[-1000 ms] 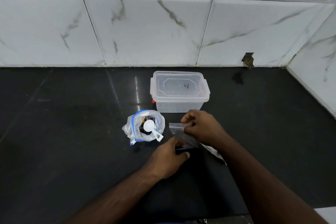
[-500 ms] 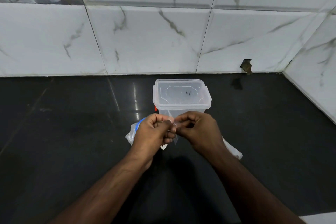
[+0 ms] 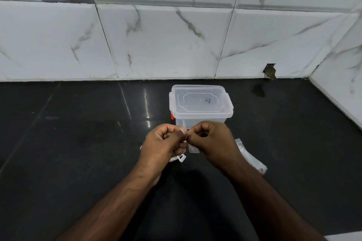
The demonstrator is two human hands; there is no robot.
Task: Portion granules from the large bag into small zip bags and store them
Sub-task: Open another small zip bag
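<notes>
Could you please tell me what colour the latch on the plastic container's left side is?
Orange-red latch on the clear container, seen in the head view.

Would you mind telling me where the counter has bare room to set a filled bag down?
Bare: left of the left hand, and right of the container. Crowded: centre, where both hands pinch the small zip bag.

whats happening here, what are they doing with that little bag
A person holds a small clear zip bag up over a black counter, the left hand and right hand both pinching its top edge, apparently to pull it open. Whether anything is in it cannot be told. The large bag with its white scoop lies mostly hidden under the left hand. A lidded clear container stands just behind, and more small bags lie to the right.
</notes>
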